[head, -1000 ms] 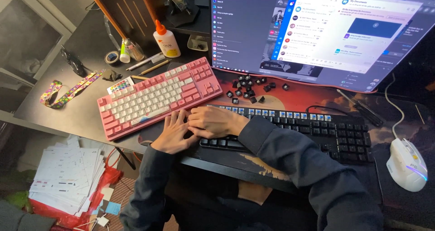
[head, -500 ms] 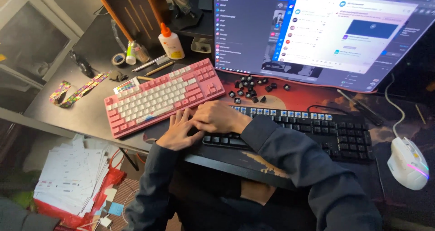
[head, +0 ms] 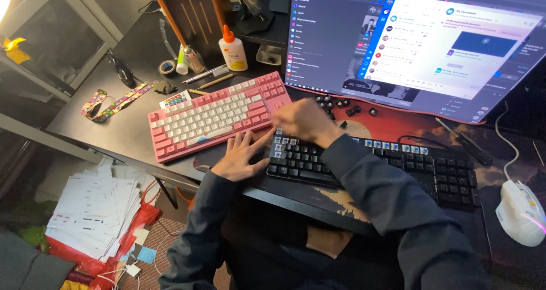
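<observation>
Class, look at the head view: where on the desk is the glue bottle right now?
The glue bottle stands upright at the back of the desk, left of the monitor and just behind the pink keyboard.

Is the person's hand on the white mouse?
No, the white mouse lies alone at the far right, while the left hand and right hand are at the black keyboard.
</observation>
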